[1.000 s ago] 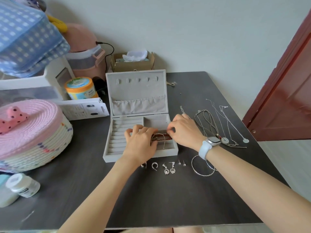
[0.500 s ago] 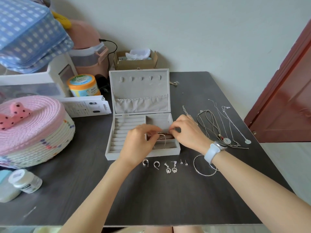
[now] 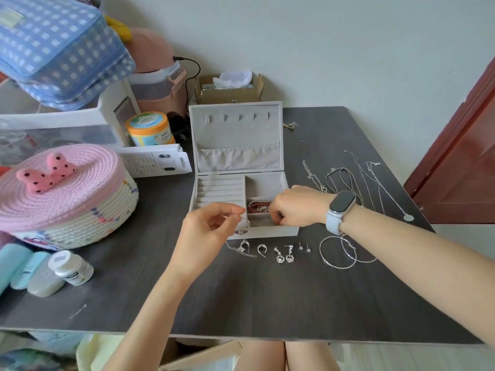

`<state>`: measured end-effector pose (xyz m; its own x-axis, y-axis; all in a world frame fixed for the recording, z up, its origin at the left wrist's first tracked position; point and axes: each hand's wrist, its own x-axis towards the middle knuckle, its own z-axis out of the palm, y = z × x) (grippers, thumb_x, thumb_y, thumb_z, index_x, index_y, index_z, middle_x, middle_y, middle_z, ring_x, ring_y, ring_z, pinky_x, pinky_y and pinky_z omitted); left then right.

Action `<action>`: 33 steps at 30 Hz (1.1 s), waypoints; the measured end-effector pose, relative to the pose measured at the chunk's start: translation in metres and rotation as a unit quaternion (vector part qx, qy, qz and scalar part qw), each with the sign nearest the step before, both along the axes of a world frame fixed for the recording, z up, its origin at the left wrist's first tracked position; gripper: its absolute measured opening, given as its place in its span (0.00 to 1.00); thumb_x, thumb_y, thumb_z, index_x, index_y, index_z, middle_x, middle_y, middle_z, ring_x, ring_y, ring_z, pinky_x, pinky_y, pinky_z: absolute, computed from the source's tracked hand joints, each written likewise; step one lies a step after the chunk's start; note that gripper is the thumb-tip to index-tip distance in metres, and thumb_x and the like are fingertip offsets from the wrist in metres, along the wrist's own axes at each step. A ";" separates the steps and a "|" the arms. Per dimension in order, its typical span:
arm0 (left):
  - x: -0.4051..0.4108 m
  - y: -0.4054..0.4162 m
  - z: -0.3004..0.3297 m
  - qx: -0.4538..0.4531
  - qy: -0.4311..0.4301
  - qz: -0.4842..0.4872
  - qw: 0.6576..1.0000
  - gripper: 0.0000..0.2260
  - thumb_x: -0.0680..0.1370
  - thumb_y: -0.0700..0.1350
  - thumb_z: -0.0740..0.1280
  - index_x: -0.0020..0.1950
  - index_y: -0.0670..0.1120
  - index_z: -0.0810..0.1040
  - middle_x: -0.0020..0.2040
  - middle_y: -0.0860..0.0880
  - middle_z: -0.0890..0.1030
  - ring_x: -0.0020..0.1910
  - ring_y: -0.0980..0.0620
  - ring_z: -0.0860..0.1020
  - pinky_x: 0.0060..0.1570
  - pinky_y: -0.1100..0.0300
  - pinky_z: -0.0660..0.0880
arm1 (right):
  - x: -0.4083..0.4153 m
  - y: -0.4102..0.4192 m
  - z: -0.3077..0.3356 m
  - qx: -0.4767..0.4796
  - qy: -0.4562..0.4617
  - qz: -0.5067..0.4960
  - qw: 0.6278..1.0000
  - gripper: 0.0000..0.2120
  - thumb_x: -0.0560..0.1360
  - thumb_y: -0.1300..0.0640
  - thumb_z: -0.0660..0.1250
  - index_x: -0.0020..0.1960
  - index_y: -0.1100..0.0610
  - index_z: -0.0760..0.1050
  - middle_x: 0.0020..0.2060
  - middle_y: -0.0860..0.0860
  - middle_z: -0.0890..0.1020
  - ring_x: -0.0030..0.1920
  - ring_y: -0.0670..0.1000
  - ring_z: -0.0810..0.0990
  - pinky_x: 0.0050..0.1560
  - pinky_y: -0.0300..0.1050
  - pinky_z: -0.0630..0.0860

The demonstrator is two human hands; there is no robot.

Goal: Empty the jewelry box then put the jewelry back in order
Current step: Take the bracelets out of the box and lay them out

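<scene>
Now our left hand (image 3: 209,226) pinches a thin silver chain (image 3: 245,219); our right hand (image 3: 297,207) clasps red beads (image 3: 255,206) at the jewelry box's (image 3: 235,135) five o'clock.

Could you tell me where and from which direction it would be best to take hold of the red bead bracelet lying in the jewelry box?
Probably from straight above: the red bead bracelet lies low in a walled compartment of the jewelry box, so the sides are blocked. Pinch the exposed left arc of beads; the right hand covers the right end.
</scene>
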<state>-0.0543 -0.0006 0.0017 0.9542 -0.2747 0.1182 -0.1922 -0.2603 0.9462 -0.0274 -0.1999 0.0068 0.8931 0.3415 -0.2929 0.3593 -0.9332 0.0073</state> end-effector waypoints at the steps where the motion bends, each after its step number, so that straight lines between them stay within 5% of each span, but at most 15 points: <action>1: -0.001 0.001 -0.001 -0.002 0.002 0.003 1.000 0.09 0.74 0.36 0.67 0.41 0.49 0.81 0.30 0.58 0.80 0.28 0.62 0.75 0.33 0.74 0.69 | 0.001 0.000 0.001 -0.005 0.008 0.007 1.000 0.11 0.72 0.62 0.59 0.47 0.54 0.78 0.46 0.53 0.82 0.42 0.55 0.74 0.48 0.46 0.71; 6: -0.008 0.004 -0.007 -0.024 0.024 0.012 0.999 0.10 0.74 0.35 0.67 0.40 0.50 0.81 0.30 0.57 0.81 0.28 0.63 0.75 0.32 0.73 0.70 | 0.004 -0.001 0.001 -0.007 0.024 0.003 1.000 0.09 0.73 0.61 0.58 0.44 0.58 0.78 0.35 0.52 0.77 0.38 0.54 0.70 0.36 0.41 0.65; 10: -0.011 0.007 -0.011 -0.037 0.040 0.011 0.998 0.10 0.74 0.35 0.67 0.40 0.49 0.81 0.30 0.58 0.80 0.27 0.62 0.74 0.33 0.73 0.70 | 0.002 -0.011 0.005 0.151 0.050 -0.093 0.983 0.05 0.74 0.57 0.62 0.41 0.53 0.75 0.29 0.42 0.72 0.31 0.44 0.70 0.28 0.29 0.64; 16: -0.015 0.007 -0.005 -0.045 0.036 0.000 0.998 0.08 0.75 0.37 0.67 0.41 0.50 0.81 0.33 0.58 0.82 0.33 0.62 0.76 0.37 0.73 0.71 | -0.014 -0.023 0.012 0.428 0.003 -0.188 0.884 0.08 0.74 0.63 0.64 0.37 0.54 0.72 0.35 0.50 0.80 0.33 0.42 0.75 0.42 0.34 0.71; 18: -0.019 0.006 0.001 -0.043 0.021 -0.013 0.999 0.08 0.75 0.38 0.67 0.41 0.50 0.81 0.36 0.59 0.82 0.35 0.62 0.76 0.38 0.74 0.71 | -0.024 -0.023 0.017 0.502 -0.014 -0.210 0.839 0.09 0.75 0.64 0.62 0.37 0.55 0.70 0.35 0.50 0.81 0.32 0.41 0.77 0.38 0.32 0.72; 23: -0.037 0.009 0.021 -0.084 0.014 -0.086 0.993 0.06 0.75 0.37 0.65 0.43 0.45 0.81 0.29 0.57 0.79 0.30 0.62 0.74 0.36 0.73 0.70 | -0.064 -0.007 0.020 0.599 -0.055 -0.216 0.769 0.07 0.75 0.67 0.62 0.40 0.58 0.71 0.31 0.52 0.78 0.29 0.39 0.76 0.35 0.28 0.72; 26: -0.046 0.013 0.016 -0.095 0.036 -0.109 0.989 0.06 0.75 0.36 0.65 0.44 0.43 0.80 0.28 0.54 0.78 0.29 0.59 0.73 0.35 0.70 0.72 | -0.088 0.005 0.010 0.607 -0.034 -0.207 0.766 0.07 0.74 0.69 0.62 0.43 0.58 0.74 0.33 0.51 0.79 0.31 0.40 0.76 0.36 0.28 0.72; 33: -0.042 0.040 -0.046 0.153 -0.051 0.016 0.987 0.07 0.75 0.38 0.67 0.43 0.50 0.82 0.35 0.61 0.79 0.31 0.63 0.75 0.36 0.76 0.69 | -0.123 0.031 -0.030 0.578 -0.035 -0.243 0.779 0.12 0.75 0.67 0.62 0.41 0.50 0.76 0.33 0.48 0.79 0.25 0.42 0.70 0.37 0.36 0.72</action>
<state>-0.0962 0.0398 -0.0439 0.9505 -0.2816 0.1311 -0.2698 -0.5392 0.7978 -0.1505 -0.1690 -0.0228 0.9990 -0.0418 0.0134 -0.0024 -0.3570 -0.9341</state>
